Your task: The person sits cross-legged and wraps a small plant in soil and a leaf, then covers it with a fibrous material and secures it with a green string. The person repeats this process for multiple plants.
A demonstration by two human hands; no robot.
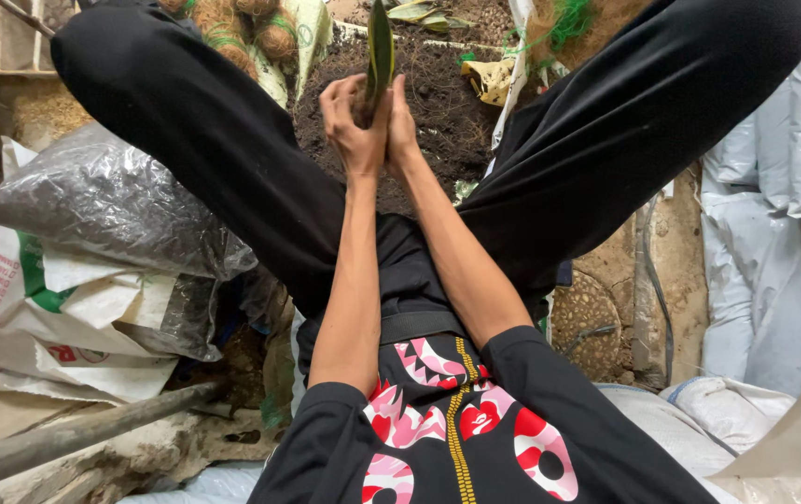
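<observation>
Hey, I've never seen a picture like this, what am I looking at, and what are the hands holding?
There is no machine here. A camera worn on a person's head looks down past their black patterned shirt and spread legs in black trousers. The left hand and right hand are pressed together around the base of a long green leaf, which stands upright. Below the hands lies a heap of dark soil. A grey plastic bag and white sacks lie at the sides.

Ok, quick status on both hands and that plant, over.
Left hand and right hand in shared grip on green leaf cutting. Held upright over dark soil. Nothing blocking.
</observation>
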